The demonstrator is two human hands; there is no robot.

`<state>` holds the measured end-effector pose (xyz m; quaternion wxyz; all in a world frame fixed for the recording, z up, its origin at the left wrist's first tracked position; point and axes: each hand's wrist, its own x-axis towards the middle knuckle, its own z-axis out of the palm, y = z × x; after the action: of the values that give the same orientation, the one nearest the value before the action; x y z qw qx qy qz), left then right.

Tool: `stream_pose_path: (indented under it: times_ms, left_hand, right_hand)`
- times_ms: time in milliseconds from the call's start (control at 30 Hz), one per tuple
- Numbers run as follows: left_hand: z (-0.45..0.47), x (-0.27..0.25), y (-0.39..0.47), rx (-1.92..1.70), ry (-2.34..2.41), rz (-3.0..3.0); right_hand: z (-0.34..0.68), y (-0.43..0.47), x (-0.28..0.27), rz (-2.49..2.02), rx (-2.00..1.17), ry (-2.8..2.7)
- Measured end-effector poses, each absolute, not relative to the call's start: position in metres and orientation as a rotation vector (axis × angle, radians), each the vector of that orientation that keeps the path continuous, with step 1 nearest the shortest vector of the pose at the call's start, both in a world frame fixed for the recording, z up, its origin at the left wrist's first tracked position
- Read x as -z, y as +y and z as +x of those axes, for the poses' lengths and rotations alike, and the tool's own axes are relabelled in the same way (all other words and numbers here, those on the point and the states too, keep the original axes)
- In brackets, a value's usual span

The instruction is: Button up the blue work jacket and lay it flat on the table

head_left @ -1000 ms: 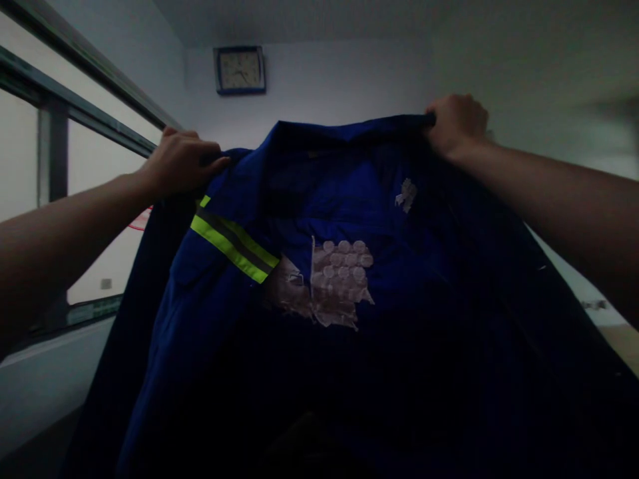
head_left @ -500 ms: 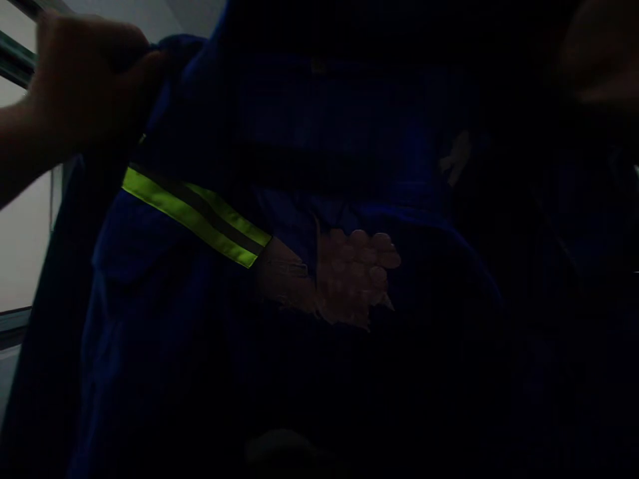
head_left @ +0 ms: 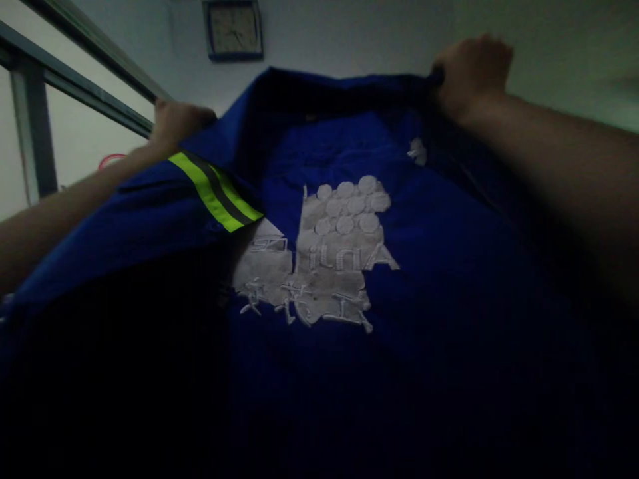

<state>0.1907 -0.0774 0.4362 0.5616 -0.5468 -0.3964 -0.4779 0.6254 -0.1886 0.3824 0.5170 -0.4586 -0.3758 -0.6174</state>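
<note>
A blue work jacket (head_left: 439, 219) hangs spread wide in front of me, its inner side facing me. My left hand (head_left: 180, 122) grips it near the collar at the upper left. At the upper right, the fingers of my right hand (head_left: 469, 73) are closed on the collar's other end. A yellow-green reflective band (head_left: 214, 189) with a grey stripe crosses the jacket on the left. In the middle shows the pale backing of an embroidered logo (head_left: 349, 226), its lettering reversed. The jacket's lower part is lost in shadow.
A square wall clock (head_left: 233, 32) with a blue frame hangs on the pale wall ahead. To the left runs a dark window frame (head_left: 34, 126), and a small red curved thing (head_left: 112, 159) shows beyond it.
Both hands have moved farther from me with the jacket, opening it out. The wall and clock have come into view above it, and the logo backing looks brighter.
</note>
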Motion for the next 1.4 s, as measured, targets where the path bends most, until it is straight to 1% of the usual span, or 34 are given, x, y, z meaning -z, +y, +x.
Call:
stream_pose_path:
  times_ms: [33, 100, 233, 367, 467, 533, 600, 767, 867, 1033, 1133, 1267, 1333, 1400]
  left_hand:
    - [0.199, -0.426, -0.073, 1.131, -1.04, -1.284]
    - [0.216, -0.408, -0.053, 1.051, -1.151, -1.336]
    - [0.252, -0.365, 0.033, 0.94, -1.234, -1.505]
    - [0.286, -0.29, 0.137, 0.876, -1.334, -1.667]
    - [0.299, -0.241, 0.19, 0.832, -1.354, -1.776]
    - [0.302, -0.225, 0.213, 0.83, -1.359, -1.795]
    - [0.302, -0.222, 0.229, 0.852, -1.367, -1.793]
    - [0.297, -0.231, 0.256, 0.93, -1.452, -1.734]
    - [0.291, -0.225, 0.269, 0.97, -1.575, -1.695]
    - [0.286, -0.195, 0.282, 0.852, -1.748, -1.842]
    - [0.289, -0.183, 0.277, 0.932, -1.703, -1.884]
    - [0.289, -0.181, 0.249, 1.083, -1.525, -1.926]
    - [0.284, -0.179, 0.228, 1.036, -1.445, -2.028]
    - [0.278, -0.17, 0.202, 0.909, -1.365, -2.179]
  right_hand:
    - [0.622, -0.183, -0.38, -1.121, 1.528, -0.9]
    - [0.622, -0.164, -0.378, -1.227, 1.523, -0.963]
    - [0.633, -0.091, -0.374, -1.498, 1.383, -1.113]
    - [0.639, -0.002, -0.347, -1.712, 1.19, -1.237]
    - [0.642, 0.053, -0.32, -1.796, 1.107, -1.351]
    - [0.646, 0.081, -0.308, -1.815, 1.062, -1.395]
    - [0.651, 0.103, -0.3, -1.823, 1.02, -1.4]
    - [0.66, 0.142, -0.287, -1.754, 1.02, -1.385]
    - [0.661, 0.159, -0.272, -1.735, 1.023, -1.437]
    - [0.662, 0.183, -0.233, -2.052, 0.684, -1.681]
    - [0.662, 0.189, -0.212, -2.112, 0.58, -1.763]
    - [0.665, 0.175, -0.195, -1.97, 0.624, -1.855]
    - [0.673, 0.162, -0.186, -1.866, 0.642, -1.914]
    - [0.687, 0.147, -0.174, -1.793, 0.639, -1.97]
